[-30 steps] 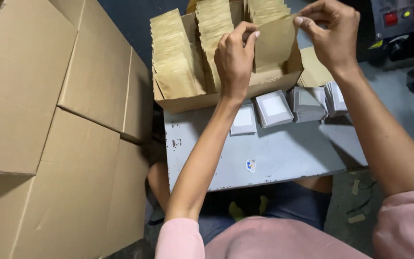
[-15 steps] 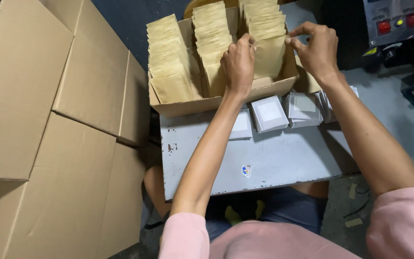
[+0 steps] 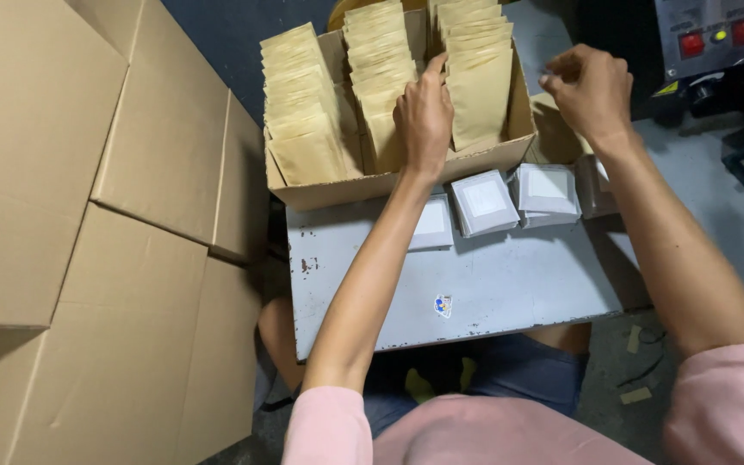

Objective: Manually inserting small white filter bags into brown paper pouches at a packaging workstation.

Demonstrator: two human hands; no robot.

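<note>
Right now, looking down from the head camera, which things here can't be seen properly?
- Left hand: its fingertips dip between the kraft paper pouches, so whether they pinch one is unclear.
- Right hand: fingers curled; anything inside is hidden.
- Small grey packets: the leftmost is partly behind the left forearm, the rightmost behind the right wrist.
- Control box: cut off by the top edge.
- Cardboard box: its far end runs out of frame.

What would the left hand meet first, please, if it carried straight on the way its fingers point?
Probably more brown paper pouches in the cardboard box: the left hand points up the gap between two rows, though depth is unclear.
</note>
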